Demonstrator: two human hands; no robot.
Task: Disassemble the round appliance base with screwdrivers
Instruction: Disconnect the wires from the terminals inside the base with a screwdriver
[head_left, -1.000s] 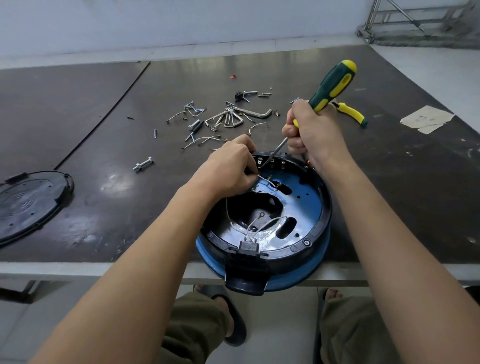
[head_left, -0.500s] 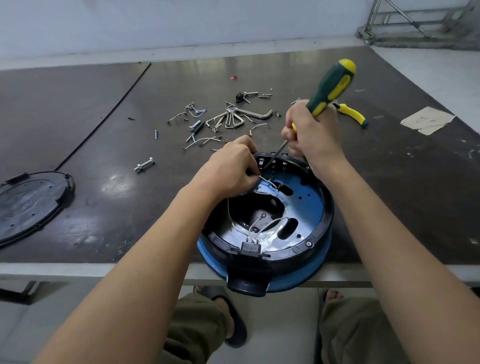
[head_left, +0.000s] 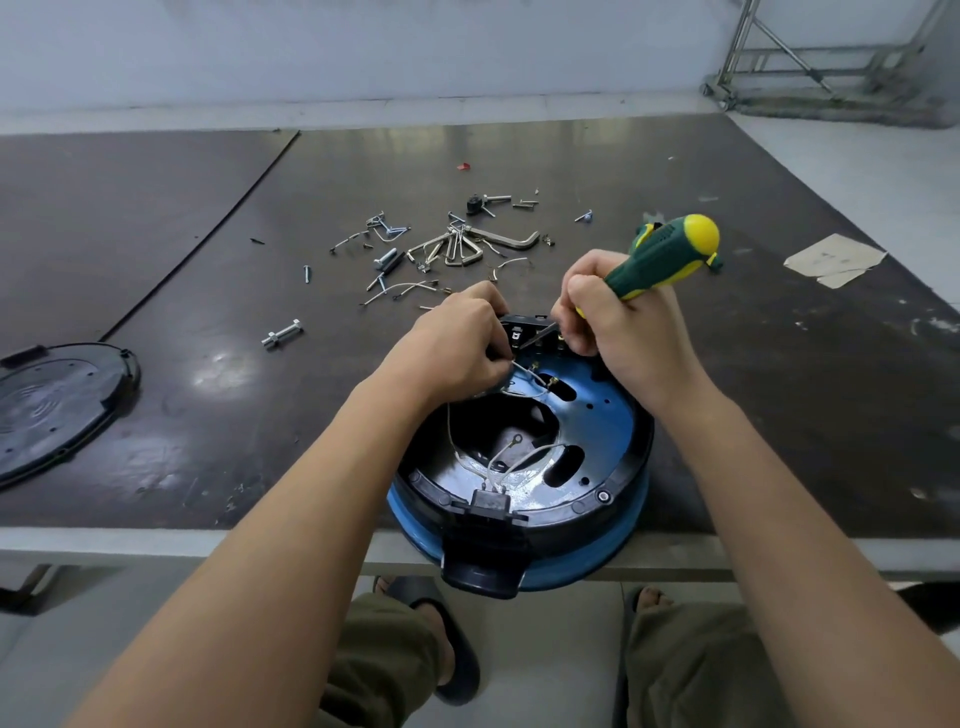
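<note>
The round appliance base (head_left: 613, 452), blue inside with a black rim, lies open side up at the table's near edge, its black handle hanging over it. White wires (head_left: 511, 460) run across its inside. My left hand (head_left: 457, 345) pinches a white wire at the base's far rim, beside a black terminal block (head_left: 522, 327). My right hand (head_left: 618, 312) grips a green and yellow screwdriver (head_left: 665, 254), handle tilted up to the right. Its metal tip points down left at the terminal block between my hands.
Loose screws, bolts, hex keys (head_left: 467, 249) and wire bits lie scattered behind the base. A bolt (head_left: 281, 334) lies to the left. A black round cover (head_left: 49, 405) sits at the left edge, a scrap of paper (head_left: 834, 259) at the right. My legs and sandals show below the table.
The right hand has tilted the screwdriver lower and more toward me, its tip staying at the terminal block. The left hand still pinches the wire in the same place.
</note>
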